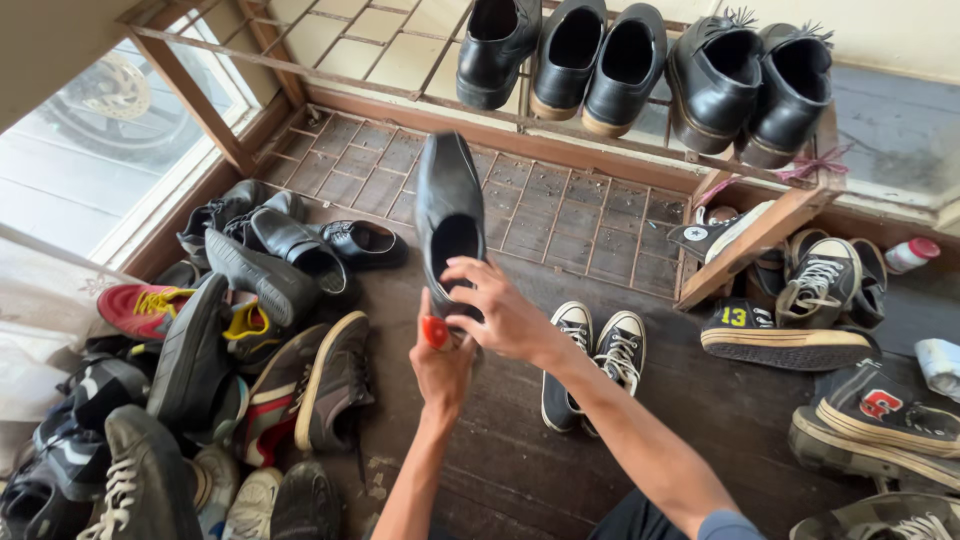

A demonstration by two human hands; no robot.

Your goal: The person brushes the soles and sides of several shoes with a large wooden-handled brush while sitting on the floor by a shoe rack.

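The head view looks down at a dark wooden floor (520, 470) before a wooden shoe rack (560, 215). The right hand (505, 310) grasps a black dress shoe (450, 215) at the rim of its opening, fingers curled over the edge; the shoe hangs toe-up above the floor, in front of the rack's lower shelf. The left hand (442, 368) is clenched around a small object with a red cap (434, 331), pressed against the heel of the shoe; what the object is cannot be told.

The rack's upper shelf holds five black shoes: a boot (497, 45) at its left, a pair of slip-ons (600, 60) in the middle, and a pair of laced shoes (750, 85) at its right end. The lower shelf, a grid of slats, is bare under the held shoe.

On the floor just right of the hands stands a pair of black sneakers (595, 360) with white laces. At the floor's left edge lies a heap of shoes (240, 330), among them a red sneaker (145, 308). At the right edge, beside the rack's leaning side board (760, 245), more high-top sneakers (790, 300) are piled, with a small white bottle (910, 253) with a red cap behind them.
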